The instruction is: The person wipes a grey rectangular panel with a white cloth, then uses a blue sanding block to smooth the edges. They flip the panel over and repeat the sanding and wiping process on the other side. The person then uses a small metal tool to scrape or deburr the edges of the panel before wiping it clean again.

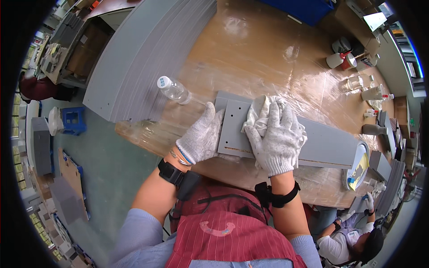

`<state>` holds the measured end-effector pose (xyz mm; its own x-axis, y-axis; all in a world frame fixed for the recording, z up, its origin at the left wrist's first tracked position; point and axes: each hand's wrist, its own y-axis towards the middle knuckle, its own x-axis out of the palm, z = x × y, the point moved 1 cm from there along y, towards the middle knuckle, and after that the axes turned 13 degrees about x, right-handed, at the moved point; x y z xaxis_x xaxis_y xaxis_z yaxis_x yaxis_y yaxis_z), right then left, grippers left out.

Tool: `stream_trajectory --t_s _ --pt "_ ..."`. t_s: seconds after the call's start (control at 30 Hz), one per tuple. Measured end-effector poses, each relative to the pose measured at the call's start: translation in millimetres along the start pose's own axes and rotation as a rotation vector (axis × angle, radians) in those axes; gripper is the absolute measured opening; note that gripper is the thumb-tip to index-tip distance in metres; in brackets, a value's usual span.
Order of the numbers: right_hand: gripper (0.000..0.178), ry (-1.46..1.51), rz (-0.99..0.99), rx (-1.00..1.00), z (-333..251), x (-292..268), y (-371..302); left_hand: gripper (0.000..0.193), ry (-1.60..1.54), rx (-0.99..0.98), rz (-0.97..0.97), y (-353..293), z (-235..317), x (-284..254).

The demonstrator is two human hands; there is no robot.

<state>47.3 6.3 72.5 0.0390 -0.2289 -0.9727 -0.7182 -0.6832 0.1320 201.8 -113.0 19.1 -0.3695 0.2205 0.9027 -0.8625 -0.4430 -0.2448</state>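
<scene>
Your right grip (278,142) presses the white rag (263,109) flat on the grey panel (321,145) (left grip (201,136), fingers spread, steadies its end); wipe evenly toward the tabletop's (250,49) near edge.

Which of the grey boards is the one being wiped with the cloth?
The single grey panel lying flat in front of the person, under both gloved hands. The right hand presses a white cloth on it; the big stack of grey boards lies untouched.
</scene>
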Motion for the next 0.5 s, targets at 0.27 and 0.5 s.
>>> stream_trajectory --t_s 0.27,0.5 --pt "0.048 0.268 0.019 -0.274 -80.9 28.8 -15.8 0.08 0.054 0.067 -0.006 -0.9 6.5 0.4" --pt "0.031 0.419 0.002 -0.354 -89.3 16.5 -28.5 0.065 -0.05 0.087 -0.135 2.7 10.3 -17.4"
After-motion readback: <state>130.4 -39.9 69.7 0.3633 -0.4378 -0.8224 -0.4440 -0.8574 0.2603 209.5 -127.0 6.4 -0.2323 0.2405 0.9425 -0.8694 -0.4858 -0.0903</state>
